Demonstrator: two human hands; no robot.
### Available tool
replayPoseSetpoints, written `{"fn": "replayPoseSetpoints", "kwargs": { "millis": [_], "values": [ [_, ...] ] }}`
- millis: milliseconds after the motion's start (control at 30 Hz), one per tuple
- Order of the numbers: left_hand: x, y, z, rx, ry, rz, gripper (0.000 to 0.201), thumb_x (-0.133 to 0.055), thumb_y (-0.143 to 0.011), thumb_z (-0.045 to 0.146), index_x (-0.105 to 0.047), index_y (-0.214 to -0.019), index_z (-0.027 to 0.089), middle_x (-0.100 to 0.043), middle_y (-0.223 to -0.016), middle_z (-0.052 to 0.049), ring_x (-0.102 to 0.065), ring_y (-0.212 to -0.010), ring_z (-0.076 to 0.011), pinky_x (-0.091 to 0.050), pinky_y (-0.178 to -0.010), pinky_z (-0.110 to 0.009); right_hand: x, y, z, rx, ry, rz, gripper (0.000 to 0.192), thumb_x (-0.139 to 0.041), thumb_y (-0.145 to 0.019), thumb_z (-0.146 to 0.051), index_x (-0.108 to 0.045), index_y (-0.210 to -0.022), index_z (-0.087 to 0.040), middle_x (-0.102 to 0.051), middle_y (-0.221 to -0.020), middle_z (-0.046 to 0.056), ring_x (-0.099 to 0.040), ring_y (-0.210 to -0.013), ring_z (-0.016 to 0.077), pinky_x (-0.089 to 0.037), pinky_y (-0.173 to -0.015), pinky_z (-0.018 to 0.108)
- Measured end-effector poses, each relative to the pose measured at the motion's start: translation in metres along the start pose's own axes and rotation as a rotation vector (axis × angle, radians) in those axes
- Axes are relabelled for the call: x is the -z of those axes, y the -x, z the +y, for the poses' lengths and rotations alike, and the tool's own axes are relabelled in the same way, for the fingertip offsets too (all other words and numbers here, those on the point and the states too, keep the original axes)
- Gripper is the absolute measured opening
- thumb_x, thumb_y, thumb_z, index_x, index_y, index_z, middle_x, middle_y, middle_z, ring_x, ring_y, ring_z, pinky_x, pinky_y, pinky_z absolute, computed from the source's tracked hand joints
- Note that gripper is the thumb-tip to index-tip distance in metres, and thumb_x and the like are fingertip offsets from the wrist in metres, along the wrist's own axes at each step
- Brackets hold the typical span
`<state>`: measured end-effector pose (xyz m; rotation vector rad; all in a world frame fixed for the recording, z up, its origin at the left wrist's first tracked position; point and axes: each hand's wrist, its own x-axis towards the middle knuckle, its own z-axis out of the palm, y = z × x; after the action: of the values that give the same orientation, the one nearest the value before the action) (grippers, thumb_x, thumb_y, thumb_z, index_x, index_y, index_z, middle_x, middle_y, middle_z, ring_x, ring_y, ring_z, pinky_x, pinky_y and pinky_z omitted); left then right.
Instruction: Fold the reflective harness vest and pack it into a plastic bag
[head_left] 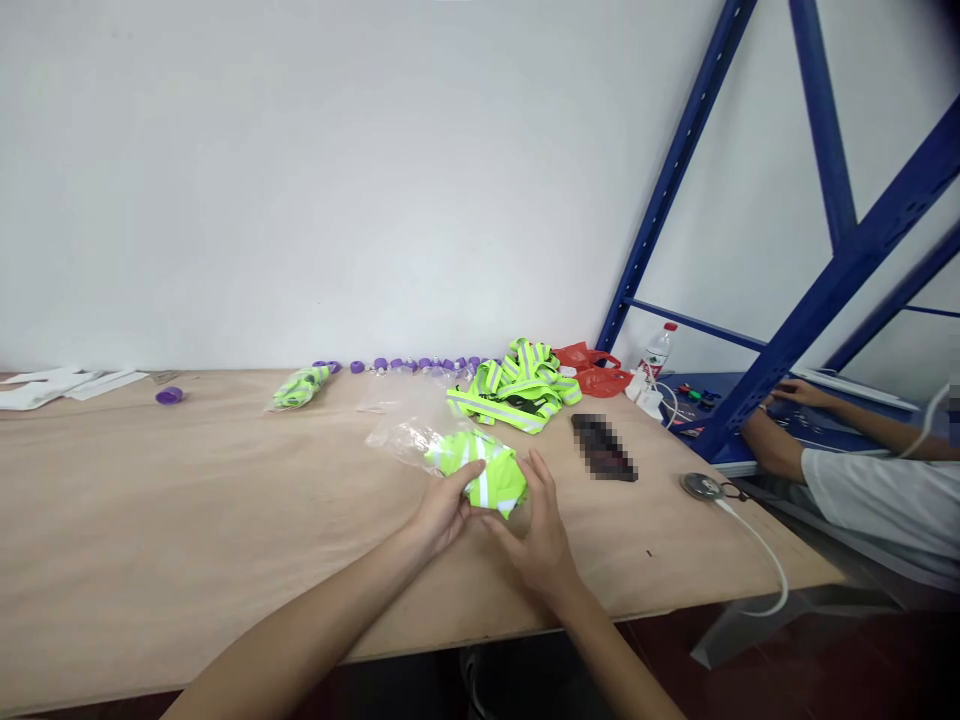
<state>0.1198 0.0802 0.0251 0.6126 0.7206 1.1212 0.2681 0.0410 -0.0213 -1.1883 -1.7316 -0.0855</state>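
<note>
Partly hidden by the fingers, a folded yellow-green vest [480, 470] with grey reflective bands sits just below the middle of the frame, half inside a clear, crinkled plastic bag [405, 435] on the plywood table [150, 520]. The left hand [442, 515] pinches the vest's lower left edge with curled fingers; the right hand [536, 535] cups its right side, fingers loosely bent, though how firm that grip is cannot be told. Right of the hands lies a dark object [604, 447] blurred beyond recognition. Behind, a loose heap of similar vests [517, 388] lies near a bagged one [300, 387]. At the right edge, another person's arm [817, 440] is cut off by the frame.
</note>
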Motion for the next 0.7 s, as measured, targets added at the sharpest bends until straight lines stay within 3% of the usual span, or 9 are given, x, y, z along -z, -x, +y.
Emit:
{"fn": "replayPoseSetpoints", "kwargs": {
  "millis": [133, 333, 700],
  "values": [
    [0.008, -0.004, 0.017, 0.010, -0.010, -0.023, 0.040, -0.083, -0.072, 0.025, -0.070, -0.108, 0.011, -0.077, -0.110, -0.015, -0.075, -0.089, -0.0286, -0.063, -0.063, -0.033, 0.000, -0.008, 0.006, 0.076, -0.101, -0.084, 0.066, -0.061, -0.096, -0.030, -0.033, -0.155, -0.029, -0.043, -0.156, 0.014, -0.046, -0.143, 0.0291, -0.051, -0.108, 0.047],
    [0.025, -0.005, 0.021, -0.002, -0.011, -0.016, 0.038, -0.086, -0.071, 0.026, -0.073, -0.103, 0.011, -0.078, -0.102, -0.015, -0.074, -0.087, -0.0280, -0.061, -0.066, -0.034, -0.013, -0.019, 0.010, 0.112, -0.142, -0.077, 0.050, -0.062, -0.094, -0.022, -0.053, -0.143, -0.030, -0.062, -0.136, 0.011, -0.062, -0.126, 0.0254, -0.057, -0.101, 0.040],
    [0.031, -0.019, 0.028, -0.300, 0.153, 0.083, 0.050, -0.088, -0.066, 0.027, -0.070, -0.111, 0.016, -0.076, -0.101, -0.006, -0.071, -0.095, -0.0236, -0.055, -0.082, -0.031, -0.058, -0.042, -0.009, -0.018, -0.335, -0.084, 0.039, -0.068, -0.089, -0.025, -0.063, -0.128, -0.026, -0.065, -0.124, 0.011, -0.064, -0.118, 0.0260, -0.057, -0.098, 0.044]
  ]
}}
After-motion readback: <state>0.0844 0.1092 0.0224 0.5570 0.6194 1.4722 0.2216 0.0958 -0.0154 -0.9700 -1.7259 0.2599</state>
